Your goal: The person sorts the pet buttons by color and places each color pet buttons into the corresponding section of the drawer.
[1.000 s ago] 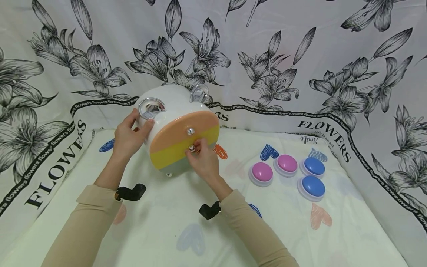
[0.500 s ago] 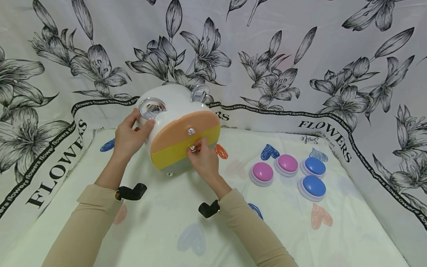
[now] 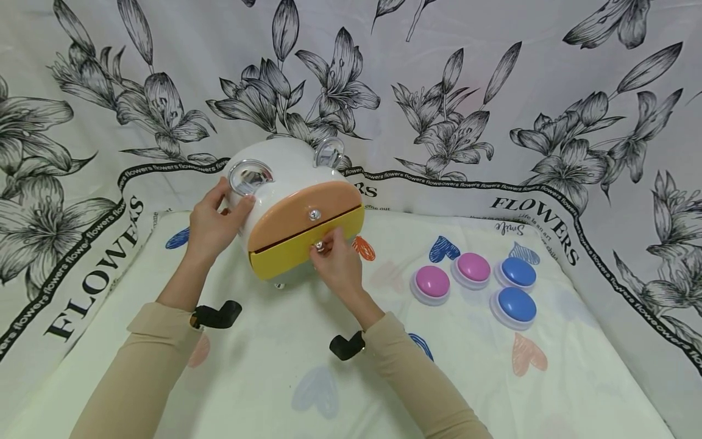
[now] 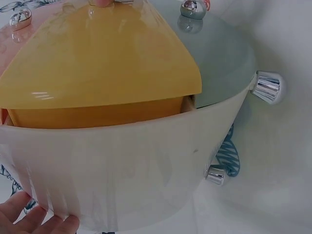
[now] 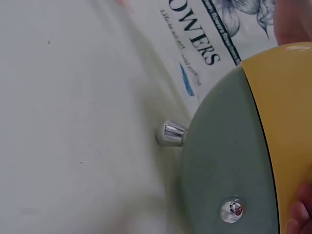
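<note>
Glossy, rounded white cabinet (image 3: 290, 161), its yellow middle drawer (image 3: 287, 251) slightly ajar.

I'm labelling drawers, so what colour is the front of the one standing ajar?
The ajar drawer's front is plain yellow; the left wrist view shows it best.
</note>
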A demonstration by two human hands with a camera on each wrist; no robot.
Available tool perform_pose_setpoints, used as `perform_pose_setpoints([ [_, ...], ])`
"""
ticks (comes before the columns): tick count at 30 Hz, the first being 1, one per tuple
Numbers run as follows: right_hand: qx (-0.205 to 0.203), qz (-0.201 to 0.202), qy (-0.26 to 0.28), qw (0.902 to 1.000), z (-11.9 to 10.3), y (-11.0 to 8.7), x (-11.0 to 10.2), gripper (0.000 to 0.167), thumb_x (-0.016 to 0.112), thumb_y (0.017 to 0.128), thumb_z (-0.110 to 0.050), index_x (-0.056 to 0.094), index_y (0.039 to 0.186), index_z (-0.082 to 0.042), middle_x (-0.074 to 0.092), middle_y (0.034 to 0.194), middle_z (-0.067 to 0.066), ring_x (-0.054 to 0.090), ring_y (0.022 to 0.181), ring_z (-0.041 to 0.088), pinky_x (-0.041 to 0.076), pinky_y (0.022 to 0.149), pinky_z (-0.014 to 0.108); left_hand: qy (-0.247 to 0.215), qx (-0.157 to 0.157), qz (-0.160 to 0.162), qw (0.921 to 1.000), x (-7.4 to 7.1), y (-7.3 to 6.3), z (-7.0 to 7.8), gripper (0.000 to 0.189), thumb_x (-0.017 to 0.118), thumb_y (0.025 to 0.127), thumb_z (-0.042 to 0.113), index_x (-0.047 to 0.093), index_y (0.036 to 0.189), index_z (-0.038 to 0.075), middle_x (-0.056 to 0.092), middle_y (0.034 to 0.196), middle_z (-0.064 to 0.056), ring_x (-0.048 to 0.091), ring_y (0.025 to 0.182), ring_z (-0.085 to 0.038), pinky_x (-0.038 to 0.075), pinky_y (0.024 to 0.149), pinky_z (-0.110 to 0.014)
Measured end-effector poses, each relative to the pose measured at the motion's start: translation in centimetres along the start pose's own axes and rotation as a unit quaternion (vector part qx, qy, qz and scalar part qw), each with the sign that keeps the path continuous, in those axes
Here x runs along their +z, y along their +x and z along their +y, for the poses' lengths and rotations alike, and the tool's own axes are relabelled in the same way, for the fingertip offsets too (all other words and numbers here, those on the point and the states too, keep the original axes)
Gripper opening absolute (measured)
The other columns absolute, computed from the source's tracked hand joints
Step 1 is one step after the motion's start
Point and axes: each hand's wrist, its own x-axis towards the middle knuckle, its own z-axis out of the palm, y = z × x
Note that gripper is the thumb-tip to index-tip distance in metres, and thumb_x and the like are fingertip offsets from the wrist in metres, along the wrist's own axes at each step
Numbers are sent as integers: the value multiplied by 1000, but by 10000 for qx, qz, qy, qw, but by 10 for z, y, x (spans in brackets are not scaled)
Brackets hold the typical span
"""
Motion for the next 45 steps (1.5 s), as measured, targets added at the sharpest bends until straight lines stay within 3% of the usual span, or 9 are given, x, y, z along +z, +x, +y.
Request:
perform_pose_setpoints([
  [14, 156, -120, 34, 9998, -2, -9, -9, 24, 68, 79, -25, 51, 88, -12, 62, 72, -3, 57, 62, 9, 40, 48, 17, -29, -38, -1, 10000, -1, -1, -2, 62, 56, 86, 50, 47, 134, 13, 18, 152, 8, 21, 139, -23, 36, 105, -42],
  [25, 59, -60, 106, 9999, 0, -17, -17, 24, 67, 78, -25, 50, 88, -12, 61, 71, -3, 57, 61, 8, 41, 48, 17, 45, -155, 18, 9999, 0, 0, 0, 64, 55, 86, 52, 46, 135, 12, 17, 153, 7, 21, 139, -23, 37, 104, -41],
  [36, -34, -124, 84, 9999, 2, -25, -27, 24, 68, 78, -24, 50, 87, -11, 60, 71, -2, 57, 61, 7, 42, 50, 16, -39, -62, 61, 10000, 0, 0, 1, 62, 57, 86, 49, 47, 134, 11, 19, 152, 6, 22, 139, -25, 37, 104, -43],
  [45, -135, 65, 40, 9999, 6, -35, -34, 23, 69, 76, -23, 51, 85, -12, 61, 69, -4, 57, 60, 6, 43, 52, 16, -44, -49, 5, 10000, 1, 1, 0, 64, 56, 85, 51, 46, 135, 12, 19, 153, 6, 22, 139, -25, 36, 104, -43],
])
